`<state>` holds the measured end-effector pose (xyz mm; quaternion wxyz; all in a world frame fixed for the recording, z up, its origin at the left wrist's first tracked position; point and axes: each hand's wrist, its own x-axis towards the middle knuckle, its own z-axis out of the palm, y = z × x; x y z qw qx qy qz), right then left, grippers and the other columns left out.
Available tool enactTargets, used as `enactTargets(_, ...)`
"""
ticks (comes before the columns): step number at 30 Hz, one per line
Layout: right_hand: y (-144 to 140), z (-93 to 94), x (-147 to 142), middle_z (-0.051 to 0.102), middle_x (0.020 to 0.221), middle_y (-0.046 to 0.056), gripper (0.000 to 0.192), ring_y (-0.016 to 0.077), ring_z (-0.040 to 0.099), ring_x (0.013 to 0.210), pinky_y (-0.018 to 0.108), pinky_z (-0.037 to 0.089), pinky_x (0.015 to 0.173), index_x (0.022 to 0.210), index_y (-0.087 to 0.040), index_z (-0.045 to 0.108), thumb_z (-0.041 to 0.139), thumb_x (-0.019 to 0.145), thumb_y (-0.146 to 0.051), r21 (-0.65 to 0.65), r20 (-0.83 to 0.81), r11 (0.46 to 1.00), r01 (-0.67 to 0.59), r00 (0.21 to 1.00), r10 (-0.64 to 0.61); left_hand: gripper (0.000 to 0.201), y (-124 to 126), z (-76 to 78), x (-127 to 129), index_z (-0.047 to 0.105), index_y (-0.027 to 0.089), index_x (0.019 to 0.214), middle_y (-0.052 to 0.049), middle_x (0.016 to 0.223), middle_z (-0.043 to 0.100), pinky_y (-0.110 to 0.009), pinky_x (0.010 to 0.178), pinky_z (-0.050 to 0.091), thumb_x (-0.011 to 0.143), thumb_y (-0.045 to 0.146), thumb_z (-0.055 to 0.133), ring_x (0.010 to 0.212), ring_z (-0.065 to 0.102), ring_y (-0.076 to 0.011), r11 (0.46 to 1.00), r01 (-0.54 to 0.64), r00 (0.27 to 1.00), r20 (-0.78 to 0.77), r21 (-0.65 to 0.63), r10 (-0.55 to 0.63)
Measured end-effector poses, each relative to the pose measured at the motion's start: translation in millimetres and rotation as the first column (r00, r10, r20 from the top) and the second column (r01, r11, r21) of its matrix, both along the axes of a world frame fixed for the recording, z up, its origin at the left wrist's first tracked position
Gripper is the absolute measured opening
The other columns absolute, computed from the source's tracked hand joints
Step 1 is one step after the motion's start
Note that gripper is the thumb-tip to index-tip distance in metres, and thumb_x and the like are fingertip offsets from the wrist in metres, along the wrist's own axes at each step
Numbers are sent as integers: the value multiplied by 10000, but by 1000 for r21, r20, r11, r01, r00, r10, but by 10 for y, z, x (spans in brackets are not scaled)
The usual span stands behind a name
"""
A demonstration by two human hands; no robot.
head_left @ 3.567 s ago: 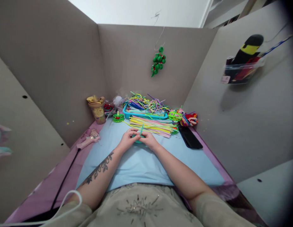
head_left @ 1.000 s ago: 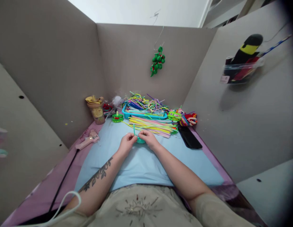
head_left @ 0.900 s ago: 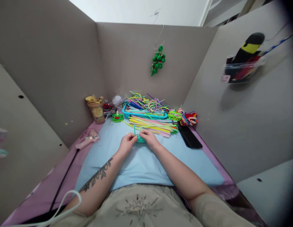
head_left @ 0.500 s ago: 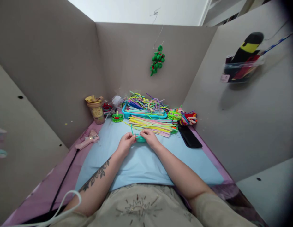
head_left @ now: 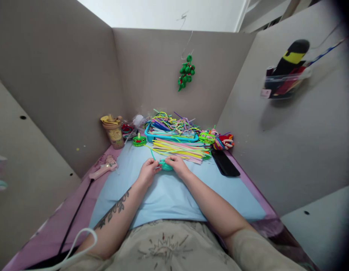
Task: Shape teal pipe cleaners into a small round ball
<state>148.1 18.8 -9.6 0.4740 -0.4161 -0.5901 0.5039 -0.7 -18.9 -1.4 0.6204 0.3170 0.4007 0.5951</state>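
Between my two hands is a small teal piece of pipe-cleaner work (head_left: 166,165), held just over the light blue cloth (head_left: 174,195). My left hand (head_left: 149,170) pinches its left side, closed at the fingertips. A loose teal strand (head_left: 152,153) sticks up beside those fingers. My right hand (head_left: 178,165) is closed on the right side of the same piece, thumb and fingers pressed together. The fingers hide part of the piece, so its full shape cannot be made out. Just beyond my hands lies a row of yellow, pink and green pipe cleaners (head_left: 178,148).
Behind the row stands a blue tray (head_left: 171,139) heaped with pipe cleaners. A green crafted figure (head_left: 139,140) and a lidded cup (head_left: 114,133) stand left; a pink glue gun (head_left: 103,170) lies nearer. A black phone-like slab (head_left: 225,163) lies right. Grey panels (head_left: 152,67) enclose the table.
The upright teal strand has tilted to the left, and my hands have shifted very slightly left with the piece. The whole view has also moved a little.
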Motion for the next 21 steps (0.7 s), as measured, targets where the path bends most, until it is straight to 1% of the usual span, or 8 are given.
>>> enactTargets(2, -6, -1, -1, 507, 541, -32, 289, 87, 424, 506, 222, 337, 513, 617, -152, 587, 669, 619, -429, -21, -32, 999, -32, 999, 31, 320, 18, -5, -12, 471, 148, 601, 15, 587, 549, -229, 575, 464, 537, 267, 762, 614, 565, -111, 999, -34, 999, 2, -10, 34)
enactTargets(4, -16, 2, 2, 495, 535, -35, 303, 83, 413, 496, 219, 335, 501, 615, -153, 571, 668, 627, -439, -12, -39, 997, -75, 996, 74, 291, 34, -6, -27, 476, 145, 597, 11, 573, 547, -211, 542, 447, 552, 252, 743, 578, 542, -96, 998, -44, 999, 3, -35, 44)
enactTargets(8, -44, 23, 19, 512, 569, -24, 313, 90, 434, 529, 218, 351, 518, 638, -149, 576, 645, 669, -453, 53, 12, 989, -137, 991, 136, 254, 44, 5, -40, 497, 144, 616, 15, 540, 535, -201, 512, 428, 562, 245, 723, 538, 520, -87, 997, -32, 999, -13, -71, 31)
enactTargets(11, -72, 53, 24, 540, 618, -13, 297, 98, 457, 565, 224, 361, 551, 687, -147, 600, 627, 692, -442, 101, 78, 981, -164, 985, 156, 262, 37, 15, -33, 503, 144, 619, 22, 538, 530, -212, 531, 439, 553, 254, 731, 540, 520, -89, 998, -38, 999, -17, -59, 37)
enactTargets(13, -88, 68, 19, 559, 645, -9, 260, 105, 473, 594, 230, 367, 582, 701, -150, 613, 642, 680, -408, 138, 151, 979, -149, 980, 128, 272, 33, 16, -29, 501, 144, 611, 26, 538, 526, -219, 543, 442, 546, 264, 737, 541, 518, -89, 998, -46, 999, -12, -48, 46)
enactTargets(17, -100, 65, -1, 572, 647, -8, 160, 121, 490, 631, 240, 364, 620, 660, -161, 613, 641, 672, -317, 218, 295, 972, -93, 955, 26, 281, 33, 11, -31, 504, 141, 596, 21, 544, 535, -234, 576, 444, 538, 274, 745, 542, 519, -90, 999, -40, 999, -2, -30, 40)
enactTargets(21, -105, 50, -21, 574, 660, -9, 119, 126, 494, 649, 241, 361, 632, 667, -168, 610, 600, 695, -283, 266, 334, 960, -81, 943, -13, 278, 48, -1, -35, 505, 144, 590, 14, 543, 539, -250, 595, 439, 533, 270, 747, 550, 527, -101, 998, -45, 999, 1, -34, 45)
